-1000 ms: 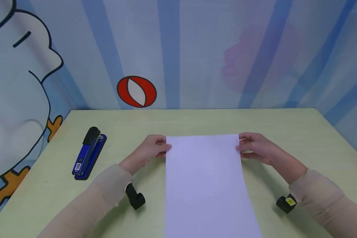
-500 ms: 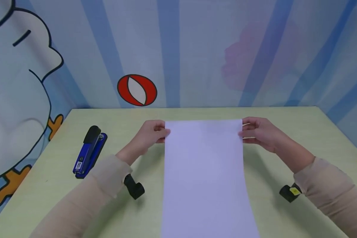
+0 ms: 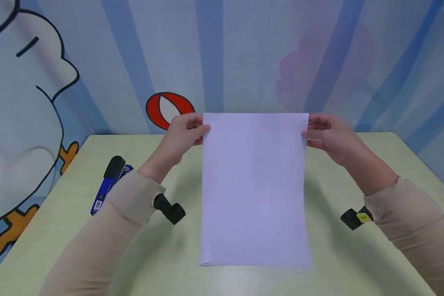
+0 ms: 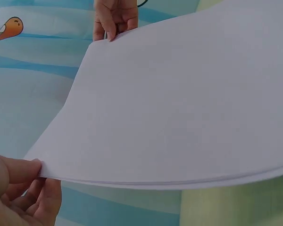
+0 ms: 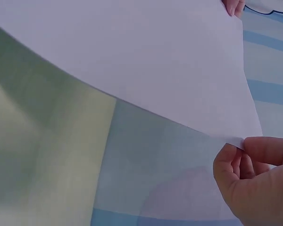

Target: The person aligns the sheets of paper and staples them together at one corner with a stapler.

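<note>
Paper sheets (image 3: 253, 189) hang pinched at the upper corners by left grip (image 3: 181, 137) and right grip (image 3: 333, 139), long axis running down from between them (stapler (image 3: 106, 183) nearer left grip).

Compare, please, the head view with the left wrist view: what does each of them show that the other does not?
Only the head view: the blue-and-black stapler, partly covered by the left sleeve, and the red-and-white ball drawing.

Only the left wrist view: a small orange drawing, upper left.

Both: the white paper, pinched by the left hand and the right hand, parts of the table and the blue backdrop.
</note>
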The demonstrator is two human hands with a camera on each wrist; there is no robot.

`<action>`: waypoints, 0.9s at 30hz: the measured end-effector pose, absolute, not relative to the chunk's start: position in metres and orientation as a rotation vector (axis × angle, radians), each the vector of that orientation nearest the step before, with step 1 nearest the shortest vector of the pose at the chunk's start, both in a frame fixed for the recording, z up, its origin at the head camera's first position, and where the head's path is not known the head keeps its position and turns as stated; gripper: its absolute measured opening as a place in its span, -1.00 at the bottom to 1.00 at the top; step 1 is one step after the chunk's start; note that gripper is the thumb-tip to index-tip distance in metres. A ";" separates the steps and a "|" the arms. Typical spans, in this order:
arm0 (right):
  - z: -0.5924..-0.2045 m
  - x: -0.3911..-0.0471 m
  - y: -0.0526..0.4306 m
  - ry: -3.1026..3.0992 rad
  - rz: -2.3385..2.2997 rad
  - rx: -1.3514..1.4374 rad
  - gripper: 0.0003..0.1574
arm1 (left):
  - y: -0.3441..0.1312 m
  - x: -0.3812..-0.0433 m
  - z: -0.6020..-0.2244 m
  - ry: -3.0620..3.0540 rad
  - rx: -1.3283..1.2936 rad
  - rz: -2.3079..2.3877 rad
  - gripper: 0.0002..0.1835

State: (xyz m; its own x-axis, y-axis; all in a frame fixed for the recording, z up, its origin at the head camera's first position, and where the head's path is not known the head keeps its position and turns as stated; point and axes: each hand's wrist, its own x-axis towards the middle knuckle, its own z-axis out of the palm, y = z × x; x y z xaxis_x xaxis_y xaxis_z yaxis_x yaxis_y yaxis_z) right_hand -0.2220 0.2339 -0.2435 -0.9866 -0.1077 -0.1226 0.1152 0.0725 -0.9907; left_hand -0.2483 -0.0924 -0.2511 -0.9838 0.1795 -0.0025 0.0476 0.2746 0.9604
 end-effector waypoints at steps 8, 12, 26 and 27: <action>-0.218 -0.222 0.232 2.128 -2.357 -0.122 -0.72 | -0.089 -0.251 -0.223 2.428 0.251 1.959 -0.76; -0.212 -0.218 0.226 2.193 -2.429 -0.092 -0.71 | -0.089 -0.250 -0.215 2.456 0.362 2.007 -0.75; -0.188 -0.216 0.214 1.892 -2.878 -0.412 -0.72 | -0.087 -0.245 -0.189 2.585 0.649 2.208 -0.81; -0.188 -0.215 0.214 1.905 -2.869 -0.429 -0.71 | -0.086 -0.244 -0.189 2.586 0.668 2.214 -0.82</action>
